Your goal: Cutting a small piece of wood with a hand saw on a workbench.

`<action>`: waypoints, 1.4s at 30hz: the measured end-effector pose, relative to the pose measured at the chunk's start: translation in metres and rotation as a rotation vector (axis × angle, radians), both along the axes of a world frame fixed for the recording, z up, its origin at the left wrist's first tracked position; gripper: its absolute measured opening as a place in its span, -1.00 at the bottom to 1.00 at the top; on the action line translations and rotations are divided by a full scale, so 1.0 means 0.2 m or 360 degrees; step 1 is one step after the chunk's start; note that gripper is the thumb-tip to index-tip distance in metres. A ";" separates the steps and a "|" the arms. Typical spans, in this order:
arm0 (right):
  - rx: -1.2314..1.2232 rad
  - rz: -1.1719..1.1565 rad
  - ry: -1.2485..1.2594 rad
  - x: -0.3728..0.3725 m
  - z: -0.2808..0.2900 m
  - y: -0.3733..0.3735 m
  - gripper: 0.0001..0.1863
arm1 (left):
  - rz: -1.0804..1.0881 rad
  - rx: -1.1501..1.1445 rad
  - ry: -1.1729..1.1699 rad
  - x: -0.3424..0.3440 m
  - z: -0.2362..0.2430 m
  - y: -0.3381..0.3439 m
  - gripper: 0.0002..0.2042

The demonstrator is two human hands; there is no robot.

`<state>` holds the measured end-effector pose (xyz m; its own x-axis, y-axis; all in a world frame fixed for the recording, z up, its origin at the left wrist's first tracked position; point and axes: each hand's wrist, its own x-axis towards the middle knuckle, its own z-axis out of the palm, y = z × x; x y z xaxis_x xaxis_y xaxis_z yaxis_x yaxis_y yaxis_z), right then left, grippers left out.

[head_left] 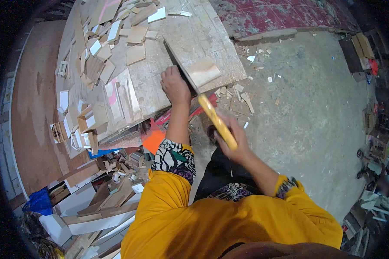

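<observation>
My right hand is wrapped round the yellow handle of a hand saw. The saw's dark, thin blade slants up and left over the worktable, passing close beside my left hand. A pale wooden piece lies by the table's near right edge, just right of the blade. My left hand rests at the table's edge, left of the blade, its fingers curled and pressed down. What lies under those fingers is hidden.
Wood offcuts are heaped across the table's left side, with long strips near its front. A box-like wooden piece sits at the left corner. Scrap boards pile up below left. Small chips litter the concrete floor.
</observation>
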<state>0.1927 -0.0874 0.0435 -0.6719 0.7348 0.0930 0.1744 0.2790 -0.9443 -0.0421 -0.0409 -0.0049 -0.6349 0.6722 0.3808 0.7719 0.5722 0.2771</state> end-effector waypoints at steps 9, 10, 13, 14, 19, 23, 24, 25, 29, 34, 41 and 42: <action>-0.0093 -0.0043 0.0174 0.20 -0.04 -0.13 -0.48 | 0.0061 -0.0019 0.0078 0.03 0.01 0.01 -0.81; -0.0140 -0.0073 0.0152 0.21 -0.02 -0.14 -0.48 | 0.0091 -0.0055 0.0103 0.05 0.00 0.00 -0.81; -0.0077 -0.0079 0.0016 0.10 0.03 -0.11 -0.48 | 0.0132 -0.0044 0.0100 0.05 -0.03 0.01 -0.81; 0.0028 -0.0033 -0.0079 0.05 0.03 -0.08 -0.48 | 0.0161 -0.0071 0.0102 0.03 -0.02 0.01 -0.80; -0.0206 -0.0049 0.0081 0.13 0.00 -0.04 -0.44 | 0.0076 -0.0086 0.0077 0.05 0.04 0.02 -0.80; -0.0052 -0.0071 0.0081 0.35 -0.05 -0.20 -0.45 | 0.0139 -0.0067 0.0108 0.05 -0.01 0.03 -0.80; -0.0050 -0.0068 0.0083 0.37 -0.05 -0.21 -0.45 | 0.0142 -0.0066 0.0110 0.05 -0.01 0.03 -0.80; -0.0118 -0.0071 0.0064 0.38 -0.04 -0.21 -0.44 | 0.0140 -0.0036 0.0061 0.06 0.00 0.03 -0.81; -0.0189 -0.0150 0.0137 0.37 -0.04 -0.23 -0.46 | 0.0105 0.0023 -0.0028 0.08 0.03 0.03 -0.79; -0.0153 -0.0099 0.0050 0.23 -0.05 -0.12 -0.45 | 0.0049 -0.0010 -0.0004 0.05 0.00 0.02 -0.80; -0.0230 -0.0126 0.0128 0.04 0.03 -0.02 -0.49 | 0.0086 -0.0047 0.0002 0.04 0.01 0.03 -0.78; -0.0231 -0.0134 0.0129 0.12 0.00 -0.09 -0.49 | 0.0055 -0.0046 -0.0009 0.03 0.02 0.04 -0.78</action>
<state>0.2161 -0.1052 0.0432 -0.6020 0.7978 0.0329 0.1133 0.1262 -0.9855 -0.0355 -0.0335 -0.0015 -0.6600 0.6605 0.3581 0.7501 0.6061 0.2645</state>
